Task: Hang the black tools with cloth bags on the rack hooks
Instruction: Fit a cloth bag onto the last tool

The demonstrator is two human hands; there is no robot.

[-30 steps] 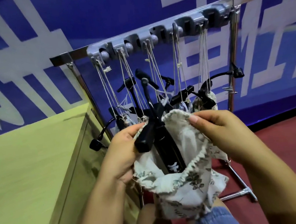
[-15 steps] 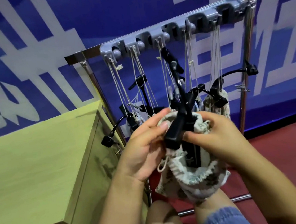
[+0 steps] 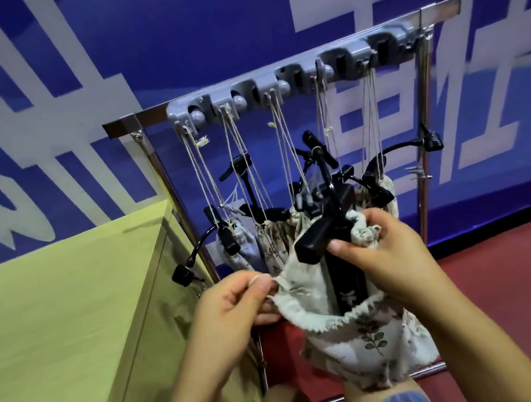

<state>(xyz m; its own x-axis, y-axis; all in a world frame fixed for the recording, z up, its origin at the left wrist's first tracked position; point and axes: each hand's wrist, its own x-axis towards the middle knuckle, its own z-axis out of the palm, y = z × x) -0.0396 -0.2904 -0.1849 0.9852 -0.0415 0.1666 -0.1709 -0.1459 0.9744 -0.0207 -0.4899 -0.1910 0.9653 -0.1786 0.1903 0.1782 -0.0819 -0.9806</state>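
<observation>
large white characters on blue wall banner [image 3: 177, 40], seemingly cropped, unreadable

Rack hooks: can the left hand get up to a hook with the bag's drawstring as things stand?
Probably yes. The left hand pinches the drawstring of the cloth bag below the hook rail, with only hanging strings between; which hook is free is hard to tell.

one view only, from a camera on the person's head, looking forward and steeply down. it sits close above the left hand [image 3: 235, 304] and right hand [image 3: 383, 254], whose forearms run in from the bottom edge. the rack [image 3: 294, 78] stands just beyond them, seen tilted, its right end higher. the wide lens bends the blue wall [image 3: 176, 31] behind
</observation>
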